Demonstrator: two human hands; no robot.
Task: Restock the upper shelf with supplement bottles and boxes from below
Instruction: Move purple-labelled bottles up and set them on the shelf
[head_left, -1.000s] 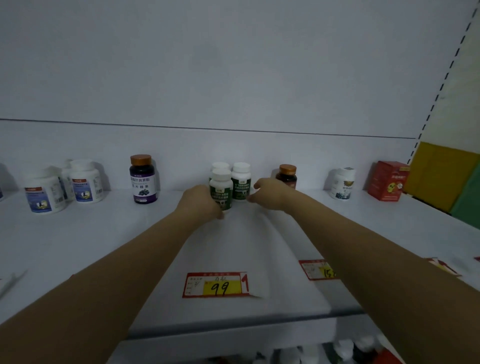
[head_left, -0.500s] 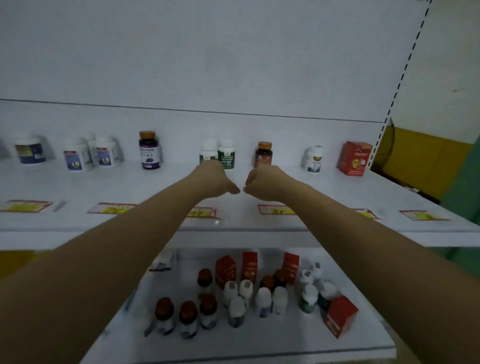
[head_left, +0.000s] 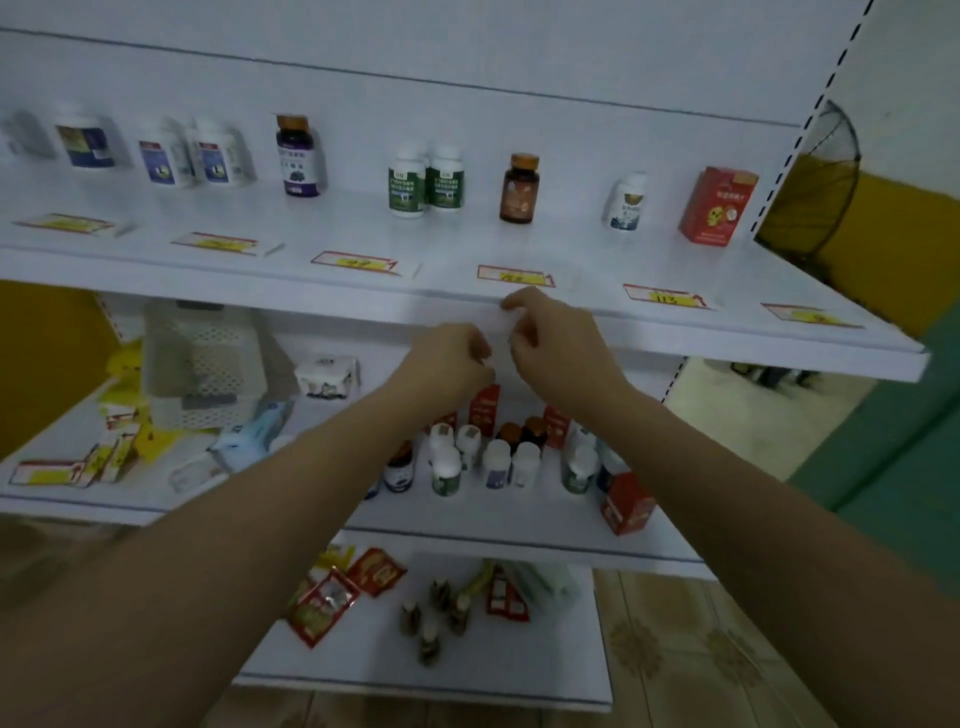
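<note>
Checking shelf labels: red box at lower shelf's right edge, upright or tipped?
Tipped: the red box leans askew.

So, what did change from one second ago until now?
Both hands drew back from the green-label bottles on the upper shelf and came down: left hand and right hand are now empty below its front edge, above the lower-shelf bottles. The upper-shelf products stayed in place.

far-left bottles (head_left: 31, 136) blurred; forearms hide part of lower-shelf bottles (head_left: 470, 457).
</note>
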